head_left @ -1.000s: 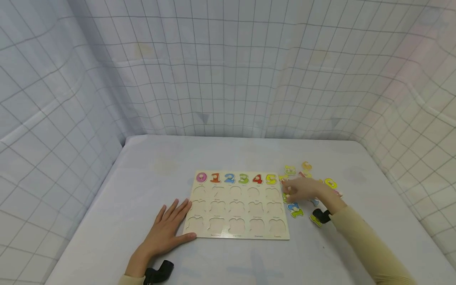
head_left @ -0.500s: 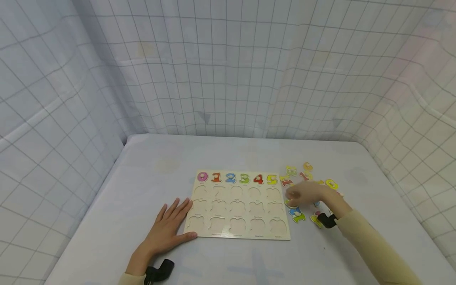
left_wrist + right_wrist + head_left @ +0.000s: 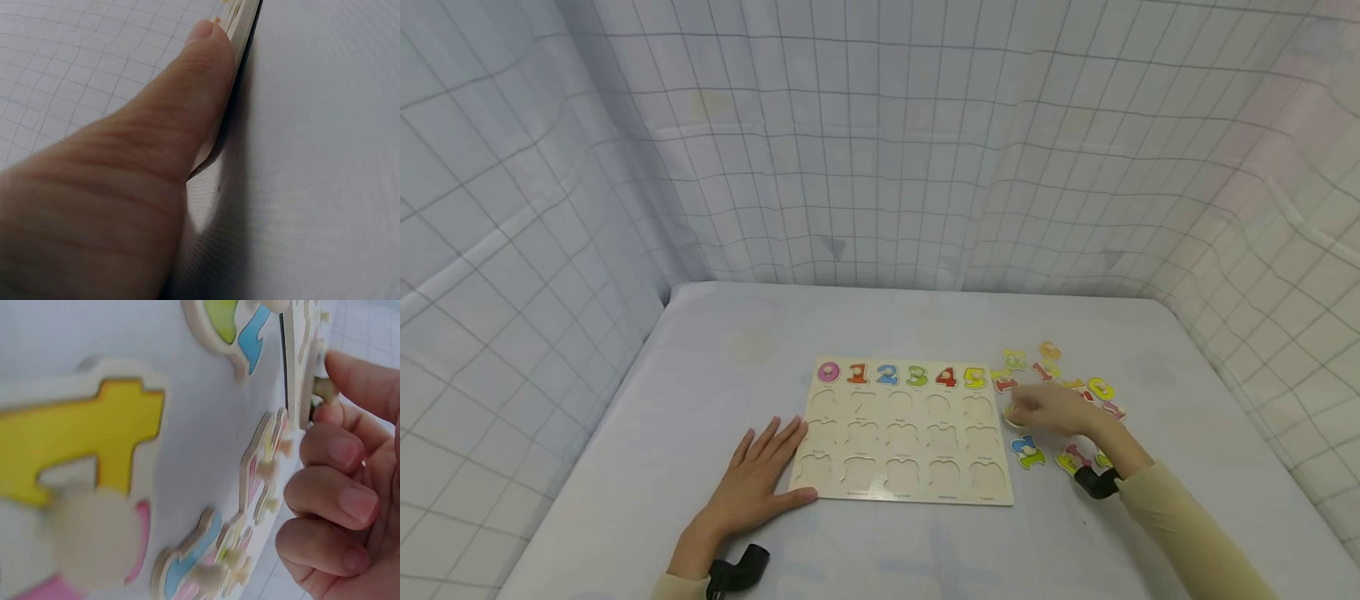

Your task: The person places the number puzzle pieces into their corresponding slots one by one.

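A wooden number puzzle board [image 3: 880,487] lies on the white table, its top row filled with coloured numbers 0 to 5 and cut-out recesses below. My left hand [image 3: 752,479] rests flat with spread fingers at the board's left edge. Its thumb [image 3: 200,69] lies over the lower left corner. Just right of the board, my right hand [image 3: 1051,408] pinches the small knob [image 3: 325,390] of a puzzle piece [image 3: 1011,416] between thumb and forefinger, the other fingers curled. Most of that piece is hidden by the hand, so its number cannot be read.
Loose knobbed number pieces lie around the right hand, among them a blue and green one [image 3: 1027,452] and a yellow and pink one [image 3: 125,425]. Further back is a red and yellow piece [image 3: 1003,381]. Gridded white curtains [image 3: 880,167] enclose the table.
My right hand has shifted slightly right, away from the board's edge, and more of the red and yellow piece shows. The left hand stays in place on the board.
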A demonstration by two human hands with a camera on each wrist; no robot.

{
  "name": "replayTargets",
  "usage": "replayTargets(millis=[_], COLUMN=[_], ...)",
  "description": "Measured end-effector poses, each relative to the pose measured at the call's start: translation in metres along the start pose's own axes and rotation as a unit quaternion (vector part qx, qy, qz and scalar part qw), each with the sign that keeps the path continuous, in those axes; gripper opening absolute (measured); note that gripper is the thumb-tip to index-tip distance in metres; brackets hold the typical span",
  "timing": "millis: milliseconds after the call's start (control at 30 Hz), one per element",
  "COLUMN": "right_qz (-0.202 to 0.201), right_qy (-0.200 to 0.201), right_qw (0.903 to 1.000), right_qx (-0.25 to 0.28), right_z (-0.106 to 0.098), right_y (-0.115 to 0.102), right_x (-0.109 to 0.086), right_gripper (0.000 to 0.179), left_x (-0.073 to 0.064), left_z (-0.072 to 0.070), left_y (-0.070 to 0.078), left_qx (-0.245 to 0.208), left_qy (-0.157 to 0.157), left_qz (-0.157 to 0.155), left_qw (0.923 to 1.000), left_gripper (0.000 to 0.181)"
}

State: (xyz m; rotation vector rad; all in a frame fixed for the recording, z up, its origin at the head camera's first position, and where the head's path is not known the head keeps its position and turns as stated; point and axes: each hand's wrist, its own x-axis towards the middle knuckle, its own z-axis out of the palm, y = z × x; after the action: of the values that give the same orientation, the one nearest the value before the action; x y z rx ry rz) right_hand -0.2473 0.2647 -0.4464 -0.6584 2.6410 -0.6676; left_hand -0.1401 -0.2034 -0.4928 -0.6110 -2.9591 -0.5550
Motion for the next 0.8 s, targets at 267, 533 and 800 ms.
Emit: replayTargets(millis=[267, 533, 800], right_qz=[-0.038, -0.077, -0.076], right_qy=[0.082, 0.091, 0.096], right_qw=[0.9958, 0.9929, 0.9917], right_qx=[0.015, -0.002, -0.037], right_z=[0.009, 0.038, 0.069], right_y=[-0.034, -0.094, -0.163], right_x=[0.029, 0.078, 0.124], right_gripper=[0.028, 0.029, 0.033], left_x=[0.003, 0.002, -0.002], left_z=[-0.001, 0.003, 0.003], left_y=[0.0, -0.001, -0.003], left_qx=[-0.009, -0.014, -0.006], left_qy=[0.01, 0.006, 0.02], left_qz=[0.01, 0.009, 0.013], left_qw=[0.9999, 0.9998, 0.9997], left_gripper=[0.093, 0.094, 0.093])
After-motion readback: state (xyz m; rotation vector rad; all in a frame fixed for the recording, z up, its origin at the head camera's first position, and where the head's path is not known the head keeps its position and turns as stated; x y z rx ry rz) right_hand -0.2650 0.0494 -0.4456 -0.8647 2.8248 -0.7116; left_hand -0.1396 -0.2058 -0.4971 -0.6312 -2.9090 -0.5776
